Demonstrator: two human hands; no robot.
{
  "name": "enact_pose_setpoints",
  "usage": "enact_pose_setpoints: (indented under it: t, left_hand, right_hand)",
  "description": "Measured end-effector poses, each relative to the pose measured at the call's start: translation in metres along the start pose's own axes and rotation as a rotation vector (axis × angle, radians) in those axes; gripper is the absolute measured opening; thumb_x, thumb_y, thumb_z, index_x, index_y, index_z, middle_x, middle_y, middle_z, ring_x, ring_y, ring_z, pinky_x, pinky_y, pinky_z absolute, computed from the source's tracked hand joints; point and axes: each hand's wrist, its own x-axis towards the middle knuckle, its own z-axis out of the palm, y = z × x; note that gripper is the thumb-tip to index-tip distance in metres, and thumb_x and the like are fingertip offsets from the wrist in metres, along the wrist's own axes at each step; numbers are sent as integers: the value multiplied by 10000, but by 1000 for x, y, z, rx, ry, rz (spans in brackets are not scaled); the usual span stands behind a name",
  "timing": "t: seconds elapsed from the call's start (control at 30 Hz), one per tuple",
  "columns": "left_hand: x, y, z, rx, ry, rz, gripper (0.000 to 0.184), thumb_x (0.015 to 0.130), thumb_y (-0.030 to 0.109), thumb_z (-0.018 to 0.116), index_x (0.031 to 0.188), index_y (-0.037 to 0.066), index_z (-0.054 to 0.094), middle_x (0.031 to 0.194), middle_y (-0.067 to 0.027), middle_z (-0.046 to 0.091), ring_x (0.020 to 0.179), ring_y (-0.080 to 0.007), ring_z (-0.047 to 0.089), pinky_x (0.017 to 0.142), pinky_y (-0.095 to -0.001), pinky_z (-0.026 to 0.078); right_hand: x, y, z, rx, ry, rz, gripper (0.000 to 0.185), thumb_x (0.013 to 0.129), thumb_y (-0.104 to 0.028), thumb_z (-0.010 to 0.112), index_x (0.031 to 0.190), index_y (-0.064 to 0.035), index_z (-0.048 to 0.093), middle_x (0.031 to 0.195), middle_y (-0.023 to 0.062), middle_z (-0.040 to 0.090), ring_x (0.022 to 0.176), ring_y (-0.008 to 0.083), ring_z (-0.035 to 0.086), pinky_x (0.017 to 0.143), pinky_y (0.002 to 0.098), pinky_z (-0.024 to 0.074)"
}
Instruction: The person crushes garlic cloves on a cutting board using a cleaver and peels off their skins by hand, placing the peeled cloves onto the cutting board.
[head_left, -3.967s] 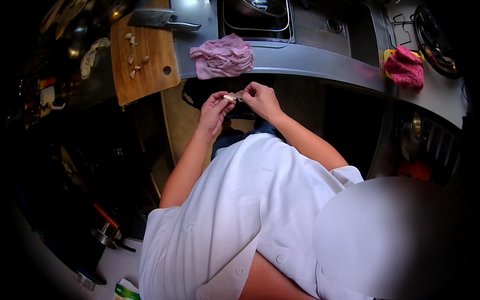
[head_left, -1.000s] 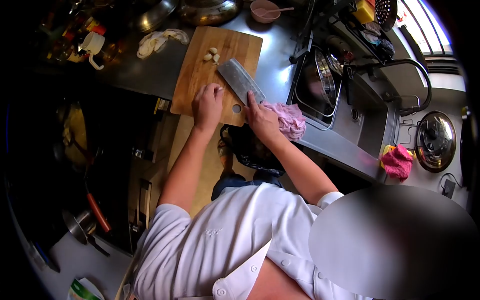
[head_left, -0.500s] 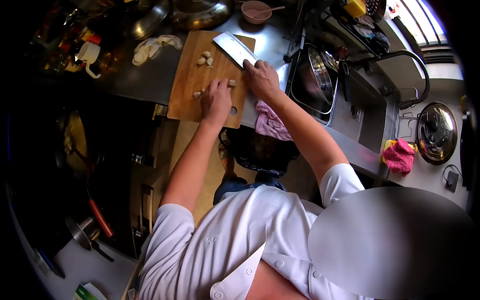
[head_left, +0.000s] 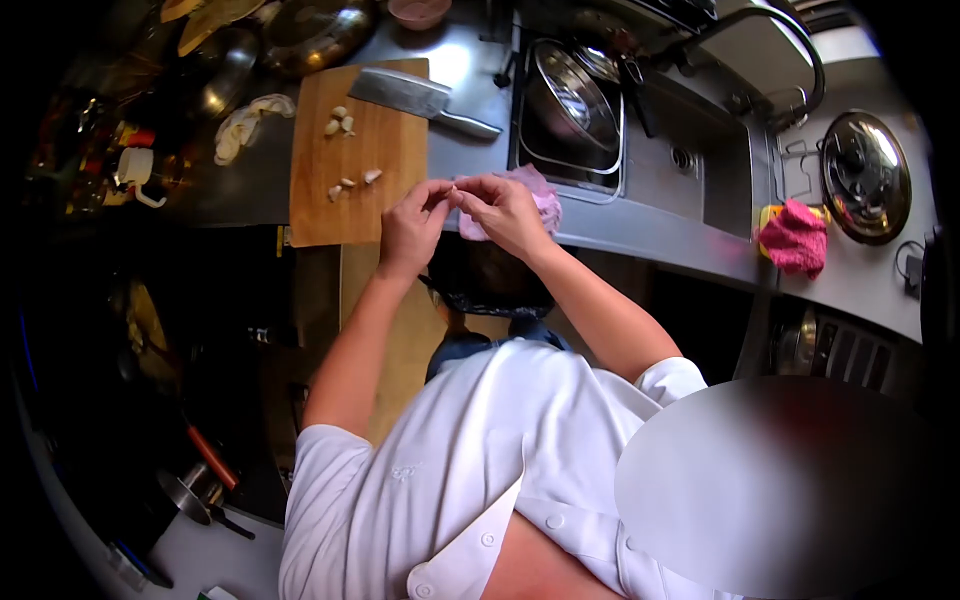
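Observation:
My left hand [head_left: 410, 228] and my right hand [head_left: 510, 212] meet fingertip to fingertip past the board's near right corner. Pinched between them is a small pale garlic clove [head_left: 454, 191], mostly covered by the fingers. The wooden cutting board [head_left: 385, 160] lies to the left. On it are several garlic cloves [head_left: 338, 124], in one group toward the back and another nearer the front. A cleaver [head_left: 400, 91] rests across the board's far right part, its handle extending over the steel counter. Neither hand touches it.
Below my hands stands a bin with a black bag [head_left: 490, 290]. A pink cloth [head_left: 540, 190] lies behind my right hand at the counter edge. Rightward are a rack with a metal bowl [head_left: 575, 100] and the sink [head_left: 725, 170]. A white cloth [head_left: 250, 125] lies left of the board.
My right hand has let go of the cleaver, which now lies on the board. My left hand has left the board with a clove, and both hands have come together. The view has shifted.

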Motion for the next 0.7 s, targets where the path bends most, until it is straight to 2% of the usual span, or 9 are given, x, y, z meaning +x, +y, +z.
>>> enact_pose_setpoints:
  t: [0.03,0.17,0.27,0.43,0.67,0.7]
  left_hand:
    - [-13,12,4,-3,-7,8,160,922,47,758,1080,25,754,941,-110,784,853,-171,756,762,-304,579]
    - [-53,20,25,-40,-99,-56,199,913,32,759,1112,15,767,1009,-122,795,888,-168,760,805,-291,586]
    - [-72,28,39,-49,-150,-47,218,926,12,761,1141,-21,767,1014,-66,801,904,-96,727,835,-247,580]
    - [-94,27,62,-116,-195,-115,222,943,21,752,1160,-25,764,1024,-54,795,910,-89,719,838,-245,580]
    - [-115,30,88,-250,-216,-271,266,986,34,709,1244,-28,722,1076,-50,769,954,-106,713,891,-258,582]
    - [-117,29,91,-352,-206,-323,267,991,39,704,1248,-33,714,1084,-56,764,960,-113,713,894,-265,586]
  right_hand:
    - [-14,-2,-8,-52,-1,3,264,962,-218,759,1059,27,764,851,77,762,740,112,662,691,289,543]
    - [-58,-2,-42,-12,-116,65,214,986,-170,724,1041,32,764,781,61,735,677,90,631,642,273,530]
    - [-81,0,-57,38,-147,165,219,990,-163,712,1025,49,753,773,58,725,681,91,628,645,272,531]
    - [-101,11,-81,249,-210,349,225,1011,-191,699,1038,25,753,842,34,737,725,93,664,680,245,557]
    - [-119,17,-91,231,-123,372,199,973,-186,717,981,10,753,829,32,723,698,85,643,632,236,531]
    - [-121,15,-91,226,-110,378,200,969,-189,720,979,9,752,827,32,720,697,84,642,628,235,528]
